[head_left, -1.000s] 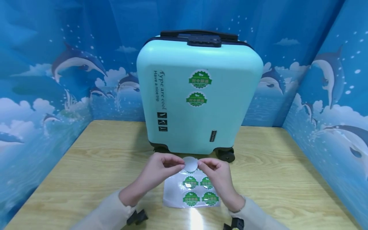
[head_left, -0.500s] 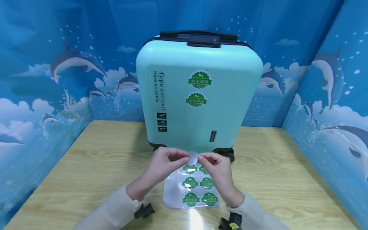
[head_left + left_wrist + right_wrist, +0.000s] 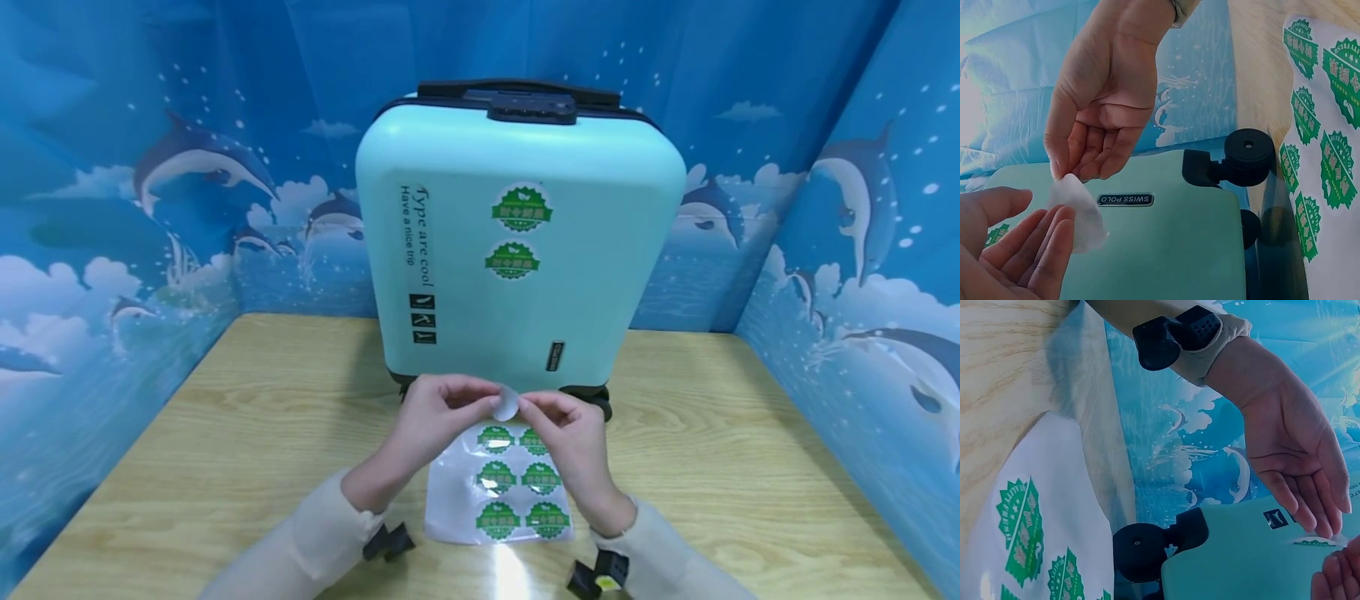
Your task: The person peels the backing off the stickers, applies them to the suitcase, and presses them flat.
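Observation:
Between both hands, a round sticker (image 3: 507, 403) shows its whitish back, raised above the sticker sheet. My left hand (image 3: 431, 421) pinches its left edge with thumb and forefinger. Its right edge is pinched by my right hand (image 3: 576, 433). The left wrist view shows the sticker (image 3: 1089, 226) slightly curved, partly behind the left fingers (image 3: 1054, 247). Below the hands lies the sticker sheet (image 3: 452, 504), with several green round stickers and a bare strip at its left. Behind stands a mint-green suitcase (image 3: 465, 333), bearing two green stickers (image 3: 522, 208) one above the other.
The suitcase stands upright on a wood-grain table (image 3: 285, 400), its black wheels (image 3: 597, 402) just behind the right hand. A blue curtain (image 3: 262, 108) with dolphins surrounds the back and sides. Black wrist devices (image 3: 388, 542) sit at the sleeve cuffs.
Both hands have lifted the round sticker up and slightly right, away from the sheet toward the suitcase's bottom edge. The sticker has turned and shows narrower; the sheet's upper stickers are uncovered.

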Action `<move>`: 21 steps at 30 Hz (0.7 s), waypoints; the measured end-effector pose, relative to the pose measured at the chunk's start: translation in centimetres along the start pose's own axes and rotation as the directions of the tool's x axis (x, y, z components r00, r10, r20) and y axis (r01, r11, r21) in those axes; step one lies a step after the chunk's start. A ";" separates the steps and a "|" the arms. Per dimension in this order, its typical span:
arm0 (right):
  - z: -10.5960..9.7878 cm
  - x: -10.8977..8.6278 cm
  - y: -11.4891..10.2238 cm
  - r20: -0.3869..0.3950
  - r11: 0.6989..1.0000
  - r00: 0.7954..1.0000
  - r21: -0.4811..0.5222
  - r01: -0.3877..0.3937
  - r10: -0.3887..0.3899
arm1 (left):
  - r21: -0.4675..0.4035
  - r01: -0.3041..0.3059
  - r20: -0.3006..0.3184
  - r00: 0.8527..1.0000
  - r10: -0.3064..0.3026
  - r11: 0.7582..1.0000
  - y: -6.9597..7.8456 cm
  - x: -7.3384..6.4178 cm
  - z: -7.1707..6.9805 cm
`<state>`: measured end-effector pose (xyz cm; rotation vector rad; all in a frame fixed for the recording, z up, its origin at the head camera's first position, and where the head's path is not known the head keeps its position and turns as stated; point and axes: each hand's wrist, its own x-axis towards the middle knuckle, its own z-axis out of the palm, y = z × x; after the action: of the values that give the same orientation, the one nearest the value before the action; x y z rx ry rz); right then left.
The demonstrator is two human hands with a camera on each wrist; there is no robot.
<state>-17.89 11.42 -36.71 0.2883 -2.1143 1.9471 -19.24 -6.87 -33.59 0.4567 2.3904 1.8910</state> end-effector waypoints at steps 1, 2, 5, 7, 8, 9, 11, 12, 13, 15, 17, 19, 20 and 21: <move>0.0 0.0 0.0 0.000 1.000 1.000 -0.004 0.010 -0.010 | -0.003 -0.003 -0.001 1.000 0.003 1.000 0.0 0.0 0.0; 0.0 0.0 0.0 -0.001 1.000 1.000 -0.007 0.020 -0.020 | -0.007 -0.002 -0.003 1.000 0.002 1.000 0.0 0.1 0.1; 0.1 0.0 0.1 -0.003 0.998 0.998 -0.023 0.055 -0.055 | -0.021 0.004 -0.007 1.000 -0.005 1.000 -0.1 0.2 0.2; 0.1 0.1 0.2 -0.004 0.996 0.997 -0.036 0.082 -0.082 | -0.023 0.013 -0.012 1.000 -0.014 1.000 -0.1 0.3 0.3; 0.1 0.1 0.2 -0.005 0.994 0.995 -0.042 0.097 -0.097 | -0.026 0.017 -0.013 1.000 -0.017 1.000 -0.1 0.3 0.4; 0.1 0.1 0.2 -0.005 0.993 0.994 -0.047 0.110 -0.111 | -0.030 0.020 -0.013 1.000 -0.020 0.999 -0.2 0.4 0.4; 0.2 0.1 0.2 -0.007 0.989 0.991 -0.057 0.135 -0.136 | -0.032 0.027 -0.014 1.000 -0.027 0.999 -0.2 0.5 0.5; 0.2 0.1 0.2 -0.008 0.988 0.989 -0.061 0.145 -0.146 | -0.036 0.032 -0.013 0.999 -0.033 0.999 -0.3 0.5 0.5; 0.3 0.0 -0.1 -0.008 0.985 0.987 -0.066 0.158 -0.159 | -0.043 0.038 -0.011 0.999 -0.039 0.998 -0.3 0.6 0.5; 0.3 0.0 -0.1 -0.006 0.980 0.982 -0.068 0.186 -0.187 | -0.060 0.049 -0.006 0.999 -0.049 0.997 -0.4 0.7 0.5; 0.4 -0.1 -0.1 0.000 0.975 0.978 -0.070 0.210 -0.210 | -0.091 0.058 0.004 0.998 -0.058 0.994 -0.5 0.8 0.5; 0.5 -0.2 -0.1 0.004 0.969 0.972 -0.082 0.233 -0.233 | -0.123 0.066 0.014 0.998 -0.065 0.990 -0.7 0.9 0.6; 0.5 -0.2 0.1 0.005 0.966 0.970 -0.094 0.242 -0.242 | -0.134 0.067 0.016 0.998 -0.065 0.989 -0.8 1.0 0.6; 0.5 -0.2 0.0 0.005 0.961 0.967 -0.110 0.252 -0.253 | -0.143 0.067 0.016 0.998 -0.065 0.987 -1.0 1.1 0.7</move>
<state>-17.71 10.88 -36.86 0.4998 -2.0551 1.6789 -20.28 -6.16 -34.55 0.3723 2.2134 2.0071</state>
